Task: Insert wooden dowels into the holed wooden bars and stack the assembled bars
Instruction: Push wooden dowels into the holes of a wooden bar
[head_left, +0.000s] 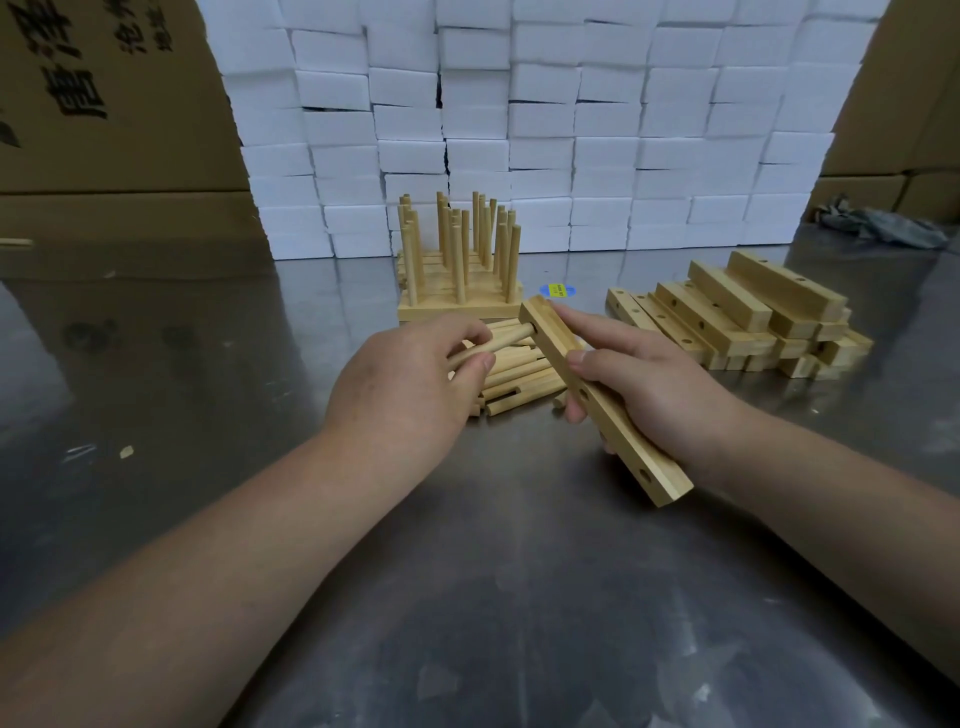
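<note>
**Fingers.** Your left hand pinches one dowel between thumb and fingers. The dowel's far end is at the mouth of the end hole in the bar. How deep it sits cannot be told.

Your right hand grips that bar with the thumb pressed on the upper edge, the fingers curled beneath and the forefinger laid along the far side. The bar is held off the table, tilted, with its holed face turned toward the left hand. In my judgement this hold lines the hole up with the dowel and braces the bar against the push. At least two holes nearer you show empty.

**Supplies.** The loose dowels lie heaped directly under both hands, within easy reach of the left. The unfilled bars are piled just to the right, on the side of the holding hand.

**Finished work.** The stack of assembled bars stands just behind the hands with its dowels upright.

**Containers.** No tray or bin holds the parts; all of them rest on the bare metal table. The cardboard boxes at the left show only their outer sides, so their contents are not visible.
</note>
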